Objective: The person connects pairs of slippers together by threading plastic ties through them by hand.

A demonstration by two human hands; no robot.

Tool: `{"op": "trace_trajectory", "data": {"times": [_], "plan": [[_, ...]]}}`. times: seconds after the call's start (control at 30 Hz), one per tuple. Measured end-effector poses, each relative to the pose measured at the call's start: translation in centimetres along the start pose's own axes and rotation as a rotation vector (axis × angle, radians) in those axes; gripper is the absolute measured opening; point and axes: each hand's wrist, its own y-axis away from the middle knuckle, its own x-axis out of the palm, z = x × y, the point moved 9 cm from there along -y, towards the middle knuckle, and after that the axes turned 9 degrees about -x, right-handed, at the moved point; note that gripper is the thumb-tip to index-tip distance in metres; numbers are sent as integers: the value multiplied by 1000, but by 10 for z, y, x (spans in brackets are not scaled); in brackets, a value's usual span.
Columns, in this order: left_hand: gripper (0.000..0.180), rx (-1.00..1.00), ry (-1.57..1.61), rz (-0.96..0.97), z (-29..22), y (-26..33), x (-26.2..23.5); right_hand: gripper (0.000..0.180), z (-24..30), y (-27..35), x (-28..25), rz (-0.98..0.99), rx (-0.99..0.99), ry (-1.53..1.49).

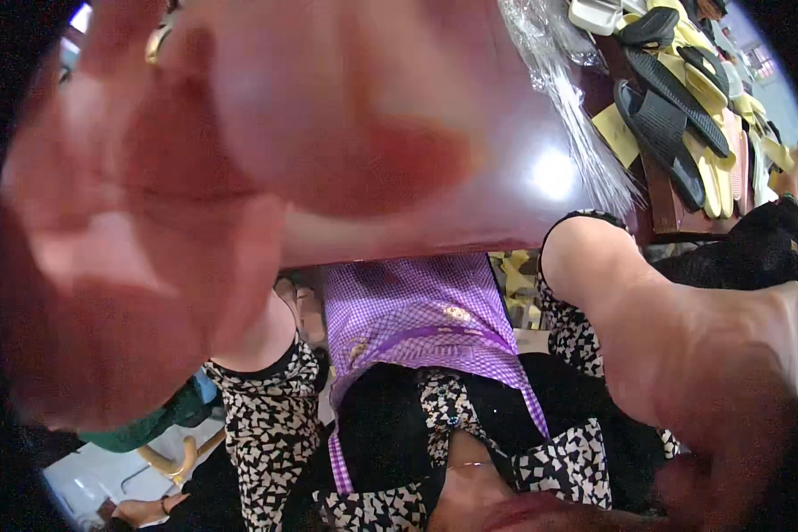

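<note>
Blurred left hand [142, 204] close to lens, fingers spread, holding nothing, right hand [709, 355] below, grip indeterminate, glossy dark-red bench [541, 177] behind fingers, black and yellow rubber sandal soles [683, 115] beyond.

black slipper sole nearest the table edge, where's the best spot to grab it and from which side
Probably by its narrow waist, fingers across the width. The black slipper sole lies flat on yellow pieces, long axis running away along the table, so coming from above looks easiest. Both hands, the left hand and the right hand, are up near the camera, holding nothing.
</note>
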Motion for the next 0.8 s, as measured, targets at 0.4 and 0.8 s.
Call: {"op": "trace_trajectory", "data": {"times": [0.4, 0.8], "plan": [[40, 8, 19, 28, -14, -9, -22, 29, 10, 5, -8, -57, 86, 121], [34, 70, -208, 16, -98, 28, -9, 26, -31, 3, -26, -63, 109, -3]]}}
